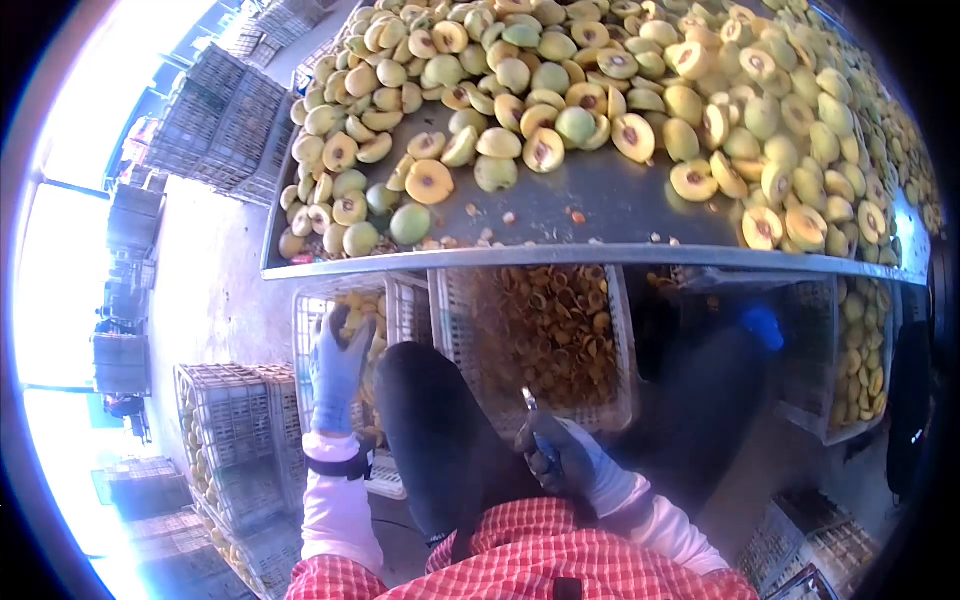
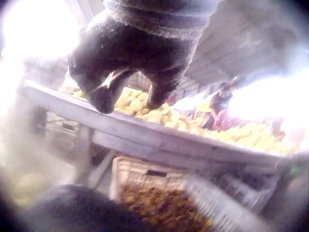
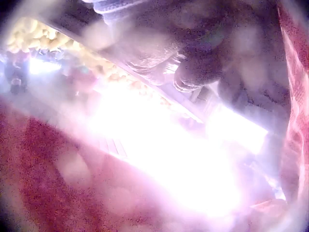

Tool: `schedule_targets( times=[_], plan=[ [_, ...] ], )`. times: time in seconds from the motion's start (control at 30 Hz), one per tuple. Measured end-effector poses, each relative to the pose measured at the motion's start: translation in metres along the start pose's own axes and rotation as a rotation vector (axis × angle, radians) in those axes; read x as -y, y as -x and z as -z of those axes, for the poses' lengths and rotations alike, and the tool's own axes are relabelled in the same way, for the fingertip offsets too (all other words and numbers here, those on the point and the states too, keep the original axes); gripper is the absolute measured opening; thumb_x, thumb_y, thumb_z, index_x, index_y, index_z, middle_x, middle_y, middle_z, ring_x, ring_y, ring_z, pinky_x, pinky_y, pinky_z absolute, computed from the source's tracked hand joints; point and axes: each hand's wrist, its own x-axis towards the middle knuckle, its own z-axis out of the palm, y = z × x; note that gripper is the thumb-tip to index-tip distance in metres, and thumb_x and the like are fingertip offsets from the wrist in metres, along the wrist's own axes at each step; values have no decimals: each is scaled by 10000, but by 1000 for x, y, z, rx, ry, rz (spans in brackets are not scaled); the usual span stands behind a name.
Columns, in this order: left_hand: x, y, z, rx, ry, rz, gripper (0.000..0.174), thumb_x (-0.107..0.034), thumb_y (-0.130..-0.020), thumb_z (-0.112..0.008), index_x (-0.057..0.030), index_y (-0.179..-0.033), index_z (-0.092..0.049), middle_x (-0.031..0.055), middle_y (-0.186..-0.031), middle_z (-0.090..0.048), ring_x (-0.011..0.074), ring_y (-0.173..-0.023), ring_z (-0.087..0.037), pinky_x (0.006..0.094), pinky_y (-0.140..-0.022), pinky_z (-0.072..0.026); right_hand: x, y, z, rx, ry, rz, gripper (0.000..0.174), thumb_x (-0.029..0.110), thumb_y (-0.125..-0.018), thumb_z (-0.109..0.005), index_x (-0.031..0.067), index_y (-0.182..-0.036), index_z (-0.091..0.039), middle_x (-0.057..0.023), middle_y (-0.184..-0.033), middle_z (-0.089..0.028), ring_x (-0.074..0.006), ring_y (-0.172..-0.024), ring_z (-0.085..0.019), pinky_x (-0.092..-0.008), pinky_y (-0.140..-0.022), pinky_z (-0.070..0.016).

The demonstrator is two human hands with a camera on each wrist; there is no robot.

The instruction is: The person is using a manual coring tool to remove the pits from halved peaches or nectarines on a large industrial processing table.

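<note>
A metal table (image 1: 590,200) fills the top of the head view, its bare front strip and straight edge lying beyond both hands. Below that edge stands the middle crate (image 1: 622,350), full of brown pieces (image 1: 555,330); beside it is the left crate (image 1: 408,310), with pale yellow pieces (image 1: 375,330) inside. The gloved left hand (image 1: 341,365) is over the left crate, thumb and fingers wide apart; whether it touches the pieces I cannot tell. The gloved right hand (image 1: 570,460), near the person's lap, is curled round a small tool. Fruit halves (image 1: 430,181) are heaped on the table, ahead of both hands. Smallest is the tool (image 1: 529,398), its bright metal tip jutting from the right hand's grip toward the middle crate
</note>
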Motion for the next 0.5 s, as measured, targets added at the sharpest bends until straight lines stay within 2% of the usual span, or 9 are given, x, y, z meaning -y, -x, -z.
schedule_targets(
  times=[0.07,0.13,0.2,0.27,0.33,0.37,0.4,0.47,0.5],
  plan=[
    [-50,-37,-6,-35,113,-165,513,-322,-796,-733,-20,-1183,-585,193,-1098,-592,329,-964,-601,387,-851,-479,0,-6,-2,-55,60,5,461,519,-954,-454,77,-862,-546,5,-520,-428,-94,-365,-370,-226,-344,-289],
    [-74,-99,-29,-57,-12,-382,563,-369,-789,-732,-38,-1214,-570,199,-1118,-588,349,-1001,-592,401,-874,-476,-3,-10,-2,-110,219,103,493,550,-937,-458,69,-863,-542,-15,-508,-465,-118,-360,-417,-244,-352,-308],
    [-110,-157,-59,-98,-37,-403,632,-442,-794,-703,-60,-1267,-528,206,-1183,-563,366,-1083,-562,413,-903,-464,-2,-17,7,-141,300,145,500,553,-935,-457,66,-862,-541,-26,-505,-484,-130,-364,-446,-251,-357,-315],
    [-141,-213,-90,-76,-167,-457,719,-541,-789,-656,-125,-1341,-460,217,-1293,-493,402,-1174,-497,458,-944,-440,7,-16,7,-179,293,128,497,548,-926,-484,57,-884,-548,-35,-509,-500,-134,-363,-455,-257,-364,-326],
    [-156,-253,-137,109,-243,-288,773,-636,-786,-579,-201,-1398,-392,208,-1369,-428,421,-1223,-450,511,-999,-383,11,-17,5,-219,223,180,482,538,-920,-508,59,-902,-551,-35,-517,-504,-137,-364,-447,-259,-367,-329],
    [-148,-265,-161,281,-392,-333,775,-690,-793,-497,-244,-1414,-369,191,-1394,-407,419,-1249,-430,542,-1034,-332,9,-20,12,-208,135,165,448,498,-922,-533,52,-891,-566,-47,-555,-535,-141,-401,-485,-265,-387,-370],
    [-176,-245,-163,231,-591,-248,755,-690,-810,-455,-246,-1416,-372,160,-1383,-437,380,-1254,-448,548,-1037,-313,12,-22,10,-233,128,169,426,486,-919,-546,62,-883,-564,-43,-559,-536,-144,-403,-484,-264,-391,-380],
    [-170,-249,-167,266,-480,-338,699,-639,-834,-469,-240,-1402,-386,147,-1357,-469,360,-1228,-478,531,-1017,-338,17,-24,3,-321,82,118,414,480,-922,-543,69,-878,-563,-37,-562,-536,-141,-401,-480,-256,-396,-383],
    [-162,-248,-166,298,-422,-433,663,-612,-839,-486,-232,-1378,-415,147,-1323,-496,354,-1201,-499,513,-998,-363,15,-25,5,-299,82,132,410,479,-927,-535,73,-877,-564,-33,-563,-535,-137,-401,-477,-254,-396,-380]
  ],
)
